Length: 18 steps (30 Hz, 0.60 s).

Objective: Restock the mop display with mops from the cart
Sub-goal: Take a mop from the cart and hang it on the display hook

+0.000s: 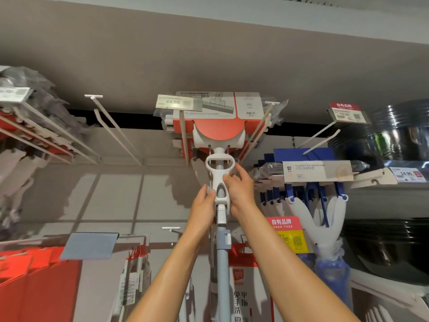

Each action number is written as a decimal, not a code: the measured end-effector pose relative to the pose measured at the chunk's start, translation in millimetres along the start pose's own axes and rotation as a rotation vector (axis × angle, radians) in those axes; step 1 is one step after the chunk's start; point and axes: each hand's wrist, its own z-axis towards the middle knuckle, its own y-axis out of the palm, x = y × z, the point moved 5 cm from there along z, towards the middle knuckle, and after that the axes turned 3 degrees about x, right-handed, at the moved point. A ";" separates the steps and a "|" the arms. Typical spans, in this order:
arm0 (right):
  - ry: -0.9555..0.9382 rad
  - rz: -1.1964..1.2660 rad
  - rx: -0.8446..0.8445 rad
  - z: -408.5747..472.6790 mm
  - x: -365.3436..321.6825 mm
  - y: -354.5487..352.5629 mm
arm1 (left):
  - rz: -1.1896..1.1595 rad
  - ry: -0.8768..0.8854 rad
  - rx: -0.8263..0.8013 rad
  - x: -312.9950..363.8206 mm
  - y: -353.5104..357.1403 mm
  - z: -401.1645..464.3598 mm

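Left of the hands, bare hooks are still waiting for stock. The left hand and right hand are both gripping the mop, its head seemingly seating on the pegs above. Blue mops are crowding the right.

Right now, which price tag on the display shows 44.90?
The price tag directly above the red-packaged mop both hands hold; the others sit far left and right.

Dim, even indoor light, soft shadows on the wall panels, wide-angle bending at edges, left side perhaps motion-blurred.
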 end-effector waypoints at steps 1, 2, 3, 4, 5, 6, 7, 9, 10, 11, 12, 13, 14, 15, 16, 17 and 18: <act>0.006 -0.018 0.008 -4.7 3.6 -1.0 | 0.016 -0.009 -0.003 -6.6 -2.1 -4.2; 0.005 -0.048 0.020 -9.4 7.2 -2.6 | 0.014 -0.017 -0.007 -13.5 -4.1 -8.6; -0.004 -0.091 0.039 -15.1 10.6 -5.5 | 0.008 -0.031 -0.005 -19.9 -6.2 -14.7; -0.021 -0.132 0.053 -19.8 14.4 -8.8 | -0.004 -0.044 0.006 -25.0 -8.7 -21.3; -0.041 -0.161 0.056 -25.4 17.7 -12.3 | -0.012 -0.059 0.009 -30.1 -11.2 -28.3; -0.051 -0.174 0.052 -31.6 21.9 -15.3 | -0.011 -0.076 0.010 -35.9 -13.1 -34.9; -0.049 -0.182 0.042 -37.5 26.8 -18.2 | -0.013 -0.097 0.006 -40.9 -14.8 -41.2; -0.007 -0.160 0.000 -48.9 36.9 -23.3 | -0.023 -0.128 -0.017 -50.4 -17.5 -52.4; 0.009 -0.135 -0.026 -54.8 41.3 -26.3 | -0.028 -0.151 -0.023 -56.4 -19.0 -58.2; 0.020 -0.113 -0.048 -59.2 45.0 -29.3 | -0.020 -0.178 -0.035 -61.7 -19.7 -65.6; 0.027 -0.092 -0.068 -62.4 48.6 -31.9 | 0.000 -0.206 -0.060 -69.0 -19.7 -73.3; 0.035 -0.079 -0.082 -64.7 50.8 -34.6 | 0.023 -0.223 -0.091 -75.5 -18.9 -81.7; 0.040 -0.060 -0.093 -66.0 52.8 -36.6 | 0.037 -0.234 -0.119 -81.9 -17.5 -89.7; 0.045 -0.044 -0.102 -66.4 54.8 -38.7 | 0.036 -0.240 -0.135 -86.5 -16.7 -97.3; 0.045 -0.032 -0.111 -66.9 55.6 -39.8 | 0.030 -0.243 -0.135 -91.3 -16.8 -102.5; 0.044 -0.032 -0.118 -67.4 55.8 -40.7 | 0.016 -0.243 -0.124 -95.6 -17.6 -106.6; 0.041 -0.030 -0.130 -68.3 56.5 -40.5 | 0.002 -0.241 -0.113 -98.6 -18.1 -109.0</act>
